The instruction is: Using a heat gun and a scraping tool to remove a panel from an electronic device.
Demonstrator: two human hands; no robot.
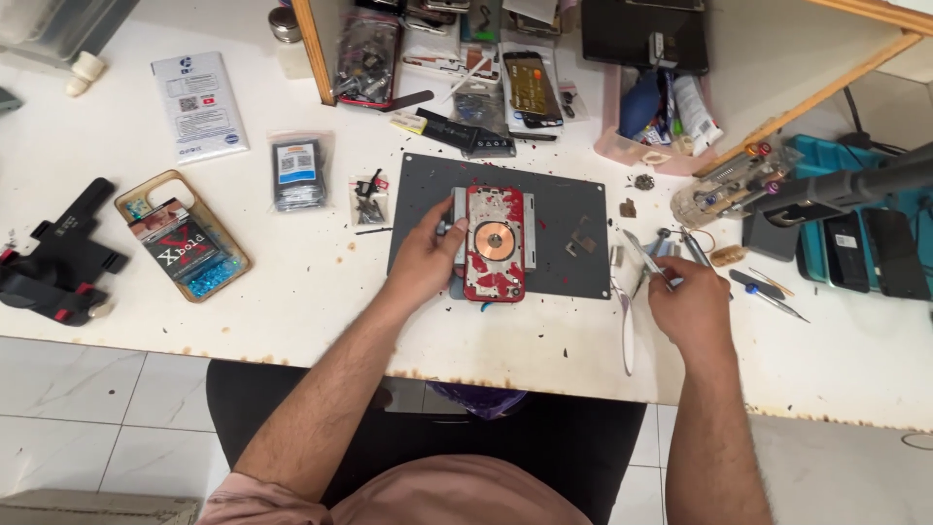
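A red phone back (494,243) with a round copper coil in its middle lies clamped in a metal holder on a dark grey mat (559,209). My left hand (425,258) grips the left side of the holder and phone. To the right of the mat, my right hand (690,301) closes its fingers on a thin metal tool (646,258) that points up and left. Several other tweezers and small tools lie just beyond that hand.
A phone case holding a packet (183,236) and a black clamp tool (58,262) lie at the left. Small parts bags (297,171), phones and a pink tray (641,117) crowd the back. Phones in a teal rack (855,248) stand at right. The table's front edge is near me.
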